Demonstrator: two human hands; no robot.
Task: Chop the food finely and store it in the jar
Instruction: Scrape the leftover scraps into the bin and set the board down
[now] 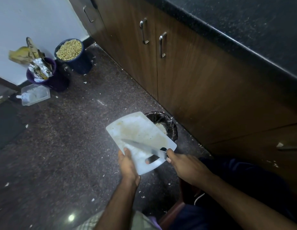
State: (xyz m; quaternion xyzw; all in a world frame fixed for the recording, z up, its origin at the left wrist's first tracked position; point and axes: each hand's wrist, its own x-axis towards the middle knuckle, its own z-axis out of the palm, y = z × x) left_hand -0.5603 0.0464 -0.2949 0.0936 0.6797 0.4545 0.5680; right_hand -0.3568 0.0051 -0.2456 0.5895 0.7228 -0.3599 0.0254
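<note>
My left hand (127, 165) grips the near edge of a white cutting board (139, 131), held tilted over a small bin lined with a black bag (169, 123). Pale chopped food shows inside that bin, past the board's far edge. The board's surface carries only a yellowish stain. My right hand (184, 165) holds a knife (141, 146) by its dark handle, with the blade lying flat across the board and pointing left. A dark blue tub (69, 50) full of yellowish chopped food stands on the floor at the far left, by the wall.
A purple bin (49, 77) stuffed with foil and wrappers stands next to the tub, and a clear plastic container (34, 94) lies in front of it. Brown cabinets (186, 77) under a black countertop (244, 25) run along the right. Scraps litter the dark floor.
</note>
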